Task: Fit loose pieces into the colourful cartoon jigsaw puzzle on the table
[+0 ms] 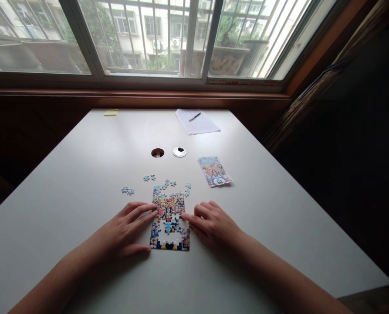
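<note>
A partly assembled jigsaw puzzle [170, 245] lies flat on the white table, with gaps near its top and in its lower middle. My left hand [124, 229] rests along its left edge, fingers stretched out and apart, the fingertips on the border and the thumb by the lower left corner. At the right edge is my right hand [214, 222], its index fingertip touching the puzzle and its other fingers curled in. Whatever may be under those fingers is hidden. Loose puzzle pieces [128, 190] lie to the upper left, with more pieces [188, 189] close to the top right corner.
A colourful picture sheet [214, 171] lies right of the puzzle. Farther back are a round cable hole [157, 153], its silver cover [179, 151], paper sheets [202, 125] with a pen [194, 117] on top, and yellow sticky notes [111, 112]. A barred window stands behind the table [66, 174].
</note>
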`<state>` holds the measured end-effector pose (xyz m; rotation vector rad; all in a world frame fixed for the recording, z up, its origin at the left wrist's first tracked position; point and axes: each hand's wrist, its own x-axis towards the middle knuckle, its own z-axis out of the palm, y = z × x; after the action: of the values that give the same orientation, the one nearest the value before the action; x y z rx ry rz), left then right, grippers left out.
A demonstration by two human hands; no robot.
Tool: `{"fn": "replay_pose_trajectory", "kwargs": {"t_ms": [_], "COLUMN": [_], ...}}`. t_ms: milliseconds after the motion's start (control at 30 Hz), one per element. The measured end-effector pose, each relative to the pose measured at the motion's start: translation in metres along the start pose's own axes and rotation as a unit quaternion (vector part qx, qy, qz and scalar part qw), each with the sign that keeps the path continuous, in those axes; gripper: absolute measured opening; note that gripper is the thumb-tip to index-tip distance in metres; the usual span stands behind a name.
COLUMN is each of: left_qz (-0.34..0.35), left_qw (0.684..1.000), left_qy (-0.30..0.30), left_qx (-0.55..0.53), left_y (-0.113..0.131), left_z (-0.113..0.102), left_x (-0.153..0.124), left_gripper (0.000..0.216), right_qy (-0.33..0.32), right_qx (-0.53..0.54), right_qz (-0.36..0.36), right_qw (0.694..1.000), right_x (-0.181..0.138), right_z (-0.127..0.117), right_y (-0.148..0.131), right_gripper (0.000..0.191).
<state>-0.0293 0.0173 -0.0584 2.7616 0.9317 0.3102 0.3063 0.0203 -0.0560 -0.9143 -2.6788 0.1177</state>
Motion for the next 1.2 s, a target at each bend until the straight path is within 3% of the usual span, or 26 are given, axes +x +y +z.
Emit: {"fn": "replay_pose_trajectory", "kwargs": {"t_ms": [267, 567, 1000, 1200], "left_qz": [0.001, -0.004, -0.005, -0.003], "left_qw": [1.000, 1.000, 1.000, 1.000], "left_qy": [0.005, 0.007, 0.004, 0.004], "left_qx": [0.013, 0.004, 0.002, 0.002], "left_y": [0.000, 0.001, 0.001, 0.001], "left_z": [0.001, 0.001, 0.001, 0.001], "left_x": [0.000, 0.000, -0.001, -0.001], "left_gripper": [0.083, 0.082, 0.083, 0.082], "right_qy": [0.023, -0.040, -0.068, -0.070], "right_qx": [0.057, 0.135, 0.186, 0.190], "right_qz": [0.017, 0.062, 0.208, 0.230], "right_qw": [0.998, 0.988, 0.958, 0.952], "right_x": [0.001, 0.001, 0.007, 0.008], "right_z": [-0.003, -0.008, -0.016, -0.016], "right_y": [0.001, -0.010, -0.028, -0.032], "right_gripper": [0.023, 0.026, 0.016, 0.015]}}
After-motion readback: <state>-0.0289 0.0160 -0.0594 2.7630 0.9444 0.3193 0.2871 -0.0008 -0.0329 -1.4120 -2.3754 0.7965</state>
